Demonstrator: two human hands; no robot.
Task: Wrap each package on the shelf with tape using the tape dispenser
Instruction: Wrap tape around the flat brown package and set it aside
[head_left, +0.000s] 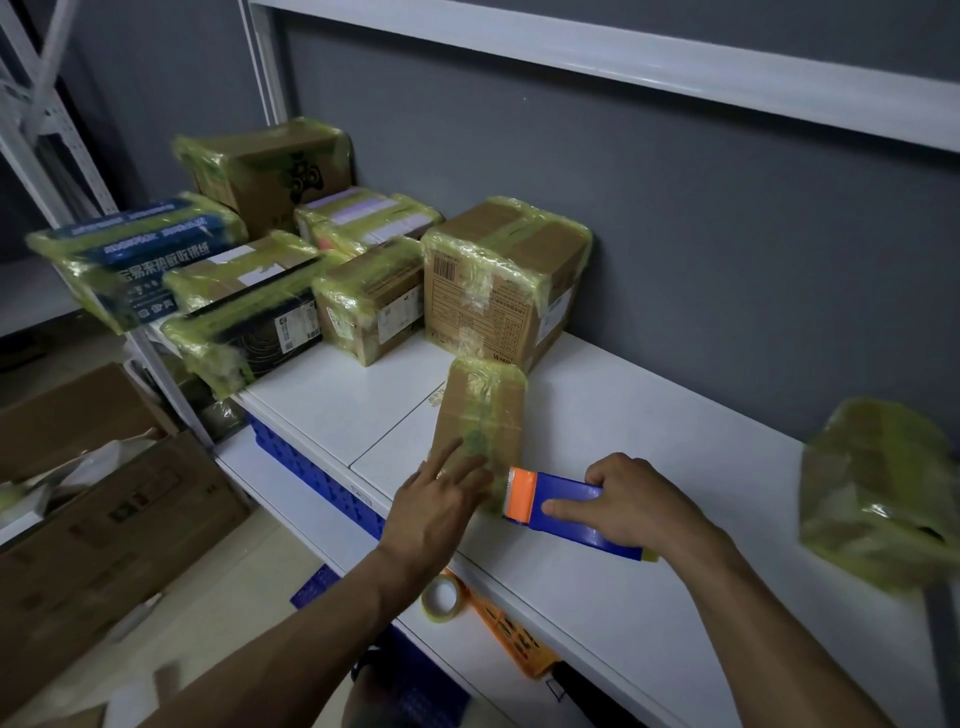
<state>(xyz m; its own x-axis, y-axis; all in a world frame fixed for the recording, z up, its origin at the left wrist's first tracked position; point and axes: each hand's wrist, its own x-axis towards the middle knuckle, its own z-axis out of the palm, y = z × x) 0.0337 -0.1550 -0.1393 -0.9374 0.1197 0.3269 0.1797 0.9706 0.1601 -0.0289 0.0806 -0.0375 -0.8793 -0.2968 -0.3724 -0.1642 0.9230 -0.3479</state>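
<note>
Seven taped packages crowd the shelf at upper left, as far as you can count. At centre your left grip lies released, fingers straight on one small package. Your right grip grasps the one blue tape dispenser, its orange end touching that package. One far package sits at right.

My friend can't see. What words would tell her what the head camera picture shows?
A person's right hand grips a blue and orange tape dispenser against the near end of a small cardboard package on a white shelf, while the left hand rests straight fingers on it. More tape-wrapped packages are stacked behind.
</note>
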